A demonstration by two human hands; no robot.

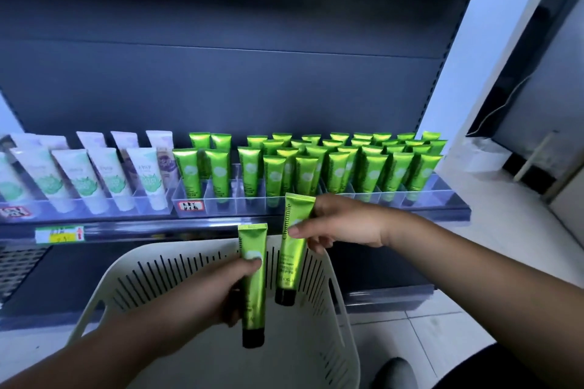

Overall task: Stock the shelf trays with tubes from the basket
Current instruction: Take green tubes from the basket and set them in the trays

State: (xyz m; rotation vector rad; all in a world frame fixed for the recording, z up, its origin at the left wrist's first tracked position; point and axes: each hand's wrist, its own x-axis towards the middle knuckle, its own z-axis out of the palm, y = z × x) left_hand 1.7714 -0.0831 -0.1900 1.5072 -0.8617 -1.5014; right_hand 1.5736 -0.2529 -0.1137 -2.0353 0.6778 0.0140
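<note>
**A green tube in each of our hands, above the basket**

Our left hand (235, 289) grips a green tube (252, 281) around its middle, thumb pressed on the pale round mark on its front, fingers curled behind; the tube stands nearly upright, black cap down. Our right hand (339, 224) pinches a second green tube (293, 249) near its crimped top end, thumb on the front and fingers behind it, so it hangs cap down with a slight tilt. Both tubes are held over the white slotted basket (132, 275), just beside each other but apart. Behind them, on the shelf (196, 226), clear trays (227, 202) hold rows of matching green tubes (335, 167) standing cap down, packed thicker toward the right and thinner on the left. Further left stand white tubes with pale green prints (82, 177). A yellow price tag (60, 234) sits on the shelf's front edge, and a small red-and-white label (188, 206) on the tray front.
</note>
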